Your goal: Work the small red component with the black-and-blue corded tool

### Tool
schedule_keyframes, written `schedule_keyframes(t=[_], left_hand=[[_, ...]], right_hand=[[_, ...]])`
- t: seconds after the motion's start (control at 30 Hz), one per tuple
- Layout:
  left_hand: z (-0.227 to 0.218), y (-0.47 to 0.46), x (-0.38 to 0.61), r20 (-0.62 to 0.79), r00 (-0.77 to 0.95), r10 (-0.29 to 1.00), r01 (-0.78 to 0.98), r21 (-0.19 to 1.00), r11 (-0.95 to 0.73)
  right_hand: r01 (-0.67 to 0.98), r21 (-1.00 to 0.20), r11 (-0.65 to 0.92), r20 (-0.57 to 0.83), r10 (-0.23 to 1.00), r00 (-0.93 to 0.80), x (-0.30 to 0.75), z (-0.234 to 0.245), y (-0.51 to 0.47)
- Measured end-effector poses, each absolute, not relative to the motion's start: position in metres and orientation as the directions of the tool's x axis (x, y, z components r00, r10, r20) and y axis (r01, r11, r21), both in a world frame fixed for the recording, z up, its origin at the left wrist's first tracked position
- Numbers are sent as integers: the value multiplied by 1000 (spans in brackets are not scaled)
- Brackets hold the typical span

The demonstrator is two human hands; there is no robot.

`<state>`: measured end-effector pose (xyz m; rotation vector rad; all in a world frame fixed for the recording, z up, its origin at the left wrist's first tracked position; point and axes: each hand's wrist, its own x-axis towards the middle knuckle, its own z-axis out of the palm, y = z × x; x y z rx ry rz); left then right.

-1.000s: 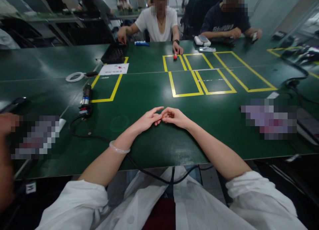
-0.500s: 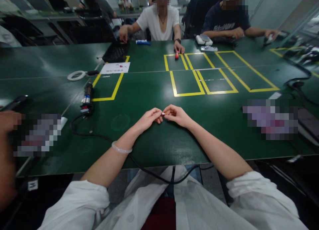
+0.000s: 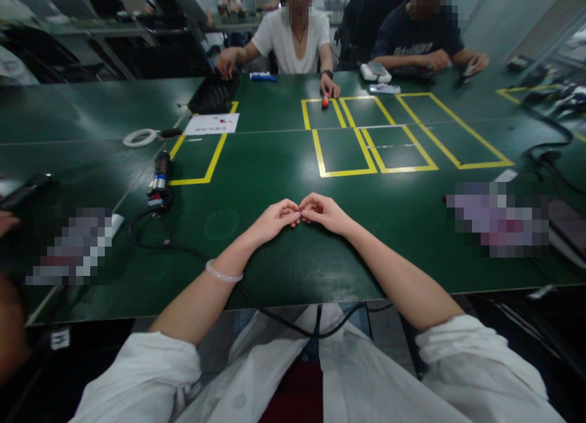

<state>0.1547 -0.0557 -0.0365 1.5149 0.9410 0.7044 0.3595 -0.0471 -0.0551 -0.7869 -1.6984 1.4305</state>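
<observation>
My left hand [image 3: 281, 218] and my right hand [image 3: 323, 212] meet fingertip to fingertip just above the green table [image 3: 293, 270]. Both are closed in a pinch on a small red-and-white piece [image 3: 301, 210]. Fingers cover nearly all of it, leaving only a speck of red visible, so its kind is too small to tell. A pale bracelet [image 3: 223, 272] circles my left wrist.
Yellow tape outlines [image 3: 348, 174] mark the table ahead. Left lie a black cylindrical device [image 3: 161, 173] with its cable, a white card [image 3: 211, 124] and a black basket [image 3: 215, 94]. Across the table, a co-worker's hand [image 3: 328, 87] touches a red object [image 3: 325, 101].
My fingers have closed further over the small piece, hiding its white part. At the left edge, a neighbour's hand has drawn back. The far-right co-worker's hand has moved inward.
</observation>
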Motion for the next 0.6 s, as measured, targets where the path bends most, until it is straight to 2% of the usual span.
schedule_keyframes(t=[0.23, 0.47, 0.6], left_hand=[[-37, -55, 154, -61, 476, 878, 181, 983, -30], [-41, -54, 154, -58, 461, 886, 157, 987, -17], [-40, -55, 154, -74, 449, 891, 171, 985, -4]], right_hand=[[-13, -974, 224, 198, 831, -520, 360, -55, -47], [24, -976, 215, 171, 838, -518, 360, -55, -48], [61, -959, 277, 208, 832, -514, 362, -54, -48]])
